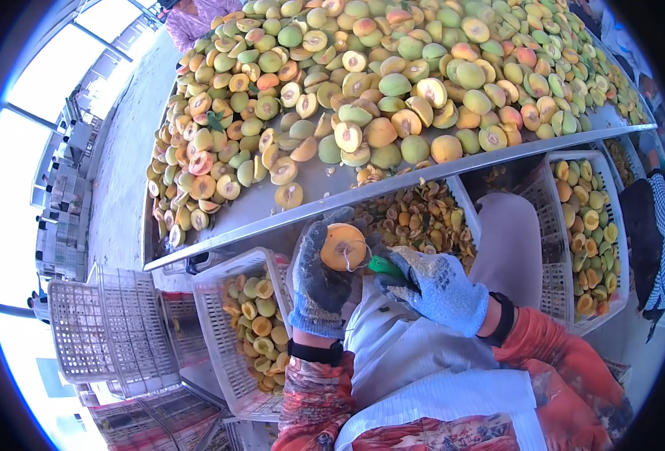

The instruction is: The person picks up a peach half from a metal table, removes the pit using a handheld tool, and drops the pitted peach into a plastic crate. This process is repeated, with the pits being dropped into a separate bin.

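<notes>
My left hand [319,278], in a grey and blue work glove, holds a halved orange fruit [344,246] with its cut face and brown centre turned up. Close on its right, my right hand [439,289], in a similar glove, is closed round a green-handled tool [386,268]. The tool points toward the fruit, and its working end is hard to make out. Both hands are above my lap, just below the edge of a metal table [302,219]. Halved and whole green, yellow and orange fruits [392,84] are heaped on that table.
A white crate of fruit halves [231,361] stands at the lower left, another [618,225] at the right. Under the table edge lies a container of darker pieces [423,214]. Empty stacked crates [84,331] are at far left. A person [190,22] is at the top left.
</notes>
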A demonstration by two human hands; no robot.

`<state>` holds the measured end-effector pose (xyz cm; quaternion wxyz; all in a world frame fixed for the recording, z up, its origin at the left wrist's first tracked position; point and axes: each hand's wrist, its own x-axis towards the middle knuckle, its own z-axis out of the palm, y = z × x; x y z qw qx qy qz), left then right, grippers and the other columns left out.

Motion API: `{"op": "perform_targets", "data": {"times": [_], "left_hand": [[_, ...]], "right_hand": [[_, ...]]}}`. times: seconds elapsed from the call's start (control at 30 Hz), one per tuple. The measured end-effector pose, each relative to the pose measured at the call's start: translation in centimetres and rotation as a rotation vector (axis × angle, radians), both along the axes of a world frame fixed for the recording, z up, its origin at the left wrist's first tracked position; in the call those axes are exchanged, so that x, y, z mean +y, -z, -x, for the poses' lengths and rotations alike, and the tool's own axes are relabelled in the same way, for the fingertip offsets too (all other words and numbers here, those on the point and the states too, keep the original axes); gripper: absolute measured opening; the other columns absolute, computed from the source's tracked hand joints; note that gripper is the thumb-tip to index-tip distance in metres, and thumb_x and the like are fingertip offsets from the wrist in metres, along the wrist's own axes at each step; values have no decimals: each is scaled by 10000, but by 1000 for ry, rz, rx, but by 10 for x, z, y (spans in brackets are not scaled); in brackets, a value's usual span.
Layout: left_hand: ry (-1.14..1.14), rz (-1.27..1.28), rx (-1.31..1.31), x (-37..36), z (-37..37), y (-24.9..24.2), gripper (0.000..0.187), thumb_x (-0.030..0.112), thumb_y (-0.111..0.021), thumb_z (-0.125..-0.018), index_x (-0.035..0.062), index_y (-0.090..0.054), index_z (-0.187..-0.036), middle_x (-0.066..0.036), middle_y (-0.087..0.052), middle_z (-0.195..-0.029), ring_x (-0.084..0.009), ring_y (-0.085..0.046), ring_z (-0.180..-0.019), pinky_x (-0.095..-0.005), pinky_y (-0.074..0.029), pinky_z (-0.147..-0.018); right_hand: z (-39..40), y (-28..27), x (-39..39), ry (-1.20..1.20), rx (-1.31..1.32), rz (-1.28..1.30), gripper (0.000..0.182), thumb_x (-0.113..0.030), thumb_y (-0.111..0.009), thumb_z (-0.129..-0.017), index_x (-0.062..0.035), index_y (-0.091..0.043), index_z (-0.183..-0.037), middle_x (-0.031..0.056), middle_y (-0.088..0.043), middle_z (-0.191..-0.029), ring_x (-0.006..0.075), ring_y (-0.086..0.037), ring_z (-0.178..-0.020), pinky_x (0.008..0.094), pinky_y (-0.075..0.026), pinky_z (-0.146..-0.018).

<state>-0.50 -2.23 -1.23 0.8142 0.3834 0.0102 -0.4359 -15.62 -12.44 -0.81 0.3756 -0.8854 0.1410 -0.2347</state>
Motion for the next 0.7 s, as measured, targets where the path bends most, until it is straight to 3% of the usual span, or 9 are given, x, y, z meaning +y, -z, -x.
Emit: {"op": "perform_targets", "data": {"times": [0.1,0.33,0.43,0.5,0.53,0.6,0.63,0.67,0.7], "left_hand": [[-8,71,10,2,12,-3,441,297,-518,-888,-45,-473,-1163,-187,-554,-1102,-311,-565,-1000,-400,-504,-819],[-7,-57,-40,8,37,-18,356,267,-545,-869,-11,-509,-1088,-161,-594,-1016,-273,-608,-897,-362,-531,-759],[-153,-57,-135,4,53,-19,270,209,-549,-859,29,-523,-1058,-132,-585,-1007,-267,-612,-893,-378,-531,-783],[-208,47,-131,-3,68,-38,276,183,-546,-849,29,-503,-1075,-140,-573,-1019,-283,-598,-902,-401,-530,-787],[-205,50,-128,-3,68,-30,276,183,-546,-849,29,-503,-1075,-140,-573,-1019,-283,-598,-902,-401,-530,-787],[-161,1,-295,-3,65,-16,302,178,-544,-844,33,-483,-1101,-155,-558,-1045,-308,-580,-936,-439,-513,-818],[-152,-2,-295,-4,66,-18,302,178,-544,-844,33,-483,-1101,-155,-558,-1045,-308,-580,-936,-439,-513,-818],[-148,33,-183,-4,69,-22,315,186,-549,-840,29,-482,-1104,-157,-552,-1052,-308,-577,-945,-445,-502,-838],[-142,69,-71,-6,71,-27,328,194,-553,-836,24,-480,-1107,-160,-547,-1059,-308,-574,-955,-451,-491,-857]], "right_hand": [[-1,-2,10,19,10,105,280,-349,-619,-808,-93,-519,-860,108,-580,-611,303,-586,-529,398,-445,-467],[12,-9,15,-25,190,156,304,-354,-599,-824,-75,-511,-906,119,-585,-639,296,-598,-560,386,-456,-515],[16,-11,26,-56,108,-166,307,-336,-580,-844,-58,-518,-958,148,-592,-695,315,-605,-627,403,-461,-561],[17,-19,26,-173,279,-962,329,-317,-566,-860,-47,-521,-1043,162,-602,-751,341,-599,-674,416,-461,-582],[19,-14,22,-168,280,-960,329,-317,-566,-860,-47,-521,-1043,162,-602,-751,341,-599,-674,416,-461,-582],[18,6,9,-166,88,-212,351,-312,-570,-863,-45,-514,-1084,140,-591,-735,295,-598,-638,392,-461,-573],[18,10,3,-169,39,-187,355,-332,-565,-873,-65,-510,-1101,105,-558,-678,192,-574,-565,332,-445,-499],[24,11,5,-162,41,-192,355,-332,-565,-873,-65,-510,-1101,105,-558,-678,192,-574,-565,332,-445,-499],[26,-8,10,-215,184,-780,348,-344,-557,-879,-73,-513,-1093,89,-544,-669,157,-554,-544,303,-430,-471]]}}
